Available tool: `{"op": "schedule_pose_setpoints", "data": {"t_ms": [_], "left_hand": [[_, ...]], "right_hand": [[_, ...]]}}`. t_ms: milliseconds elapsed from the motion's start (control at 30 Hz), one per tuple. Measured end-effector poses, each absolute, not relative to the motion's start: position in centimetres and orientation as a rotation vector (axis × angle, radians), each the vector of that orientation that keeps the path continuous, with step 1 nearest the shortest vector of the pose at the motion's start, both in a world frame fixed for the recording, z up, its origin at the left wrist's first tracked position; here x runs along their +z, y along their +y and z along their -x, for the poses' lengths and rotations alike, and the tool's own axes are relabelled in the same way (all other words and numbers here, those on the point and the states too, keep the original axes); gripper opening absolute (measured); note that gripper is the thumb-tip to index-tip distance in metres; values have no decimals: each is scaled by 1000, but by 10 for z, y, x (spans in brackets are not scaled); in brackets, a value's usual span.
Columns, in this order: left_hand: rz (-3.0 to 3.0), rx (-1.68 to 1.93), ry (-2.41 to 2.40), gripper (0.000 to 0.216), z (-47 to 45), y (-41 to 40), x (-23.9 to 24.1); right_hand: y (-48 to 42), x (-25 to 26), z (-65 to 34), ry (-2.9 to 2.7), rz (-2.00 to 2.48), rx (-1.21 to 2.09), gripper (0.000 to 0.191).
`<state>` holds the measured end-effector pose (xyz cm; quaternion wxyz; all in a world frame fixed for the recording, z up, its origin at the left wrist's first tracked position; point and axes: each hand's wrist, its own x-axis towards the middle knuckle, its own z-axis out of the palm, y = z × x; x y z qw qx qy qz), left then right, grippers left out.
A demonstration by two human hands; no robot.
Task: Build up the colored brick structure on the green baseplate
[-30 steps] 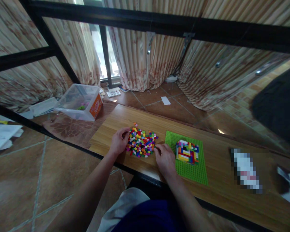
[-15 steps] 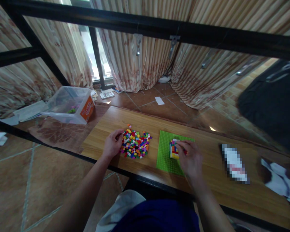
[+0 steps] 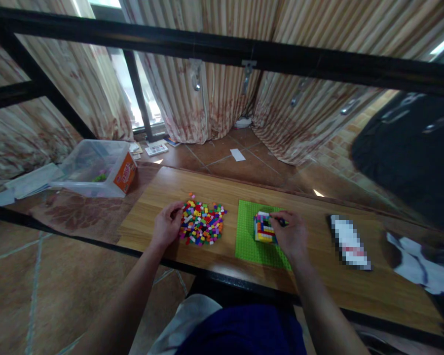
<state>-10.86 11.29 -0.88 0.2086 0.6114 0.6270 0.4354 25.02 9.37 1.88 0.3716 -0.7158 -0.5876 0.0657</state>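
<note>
A heap of small coloured bricks [image 3: 202, 224] lies on the wooden tabletop [image 3: 318, 281]. My left hand [image 3: 166, 228] rests at the heap's left edge, fingers curled against the bricks; what it holds, if anything, is hidden. To the right lies a green baseplate [image 3: 248, 241] with a multicoloured brick block [image 3: 263, 228] built on it. My right hand [image 3: 292, 236] is on the block's right side, fingers pinched at its top edge.
A blurred white packet [image 3: 350, 242] and crumpled white paper [image 3: 418, 268] lie at the table's right. A clear plastic bin [image 3: 96, 167] with an orange label sits on the floor at left. Black frame bars [image 3: 222, 49] cross above; curtains hang behind.
My right hand went from the heap's right edge over to the block on the baseplate and now pinches at its top. My left hand stayed by the heap. The camera turned somewhat.
</note>
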Motion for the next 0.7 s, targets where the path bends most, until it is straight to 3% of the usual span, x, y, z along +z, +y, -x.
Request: {"op": "schedule_pose_setpoints", "data": {"t_ms": [700], "left_hand": [[-1701,1201,1750,27,107,111,-4]], "right_hand": [[104,11,-248,-1189,1898,432,43]]}}
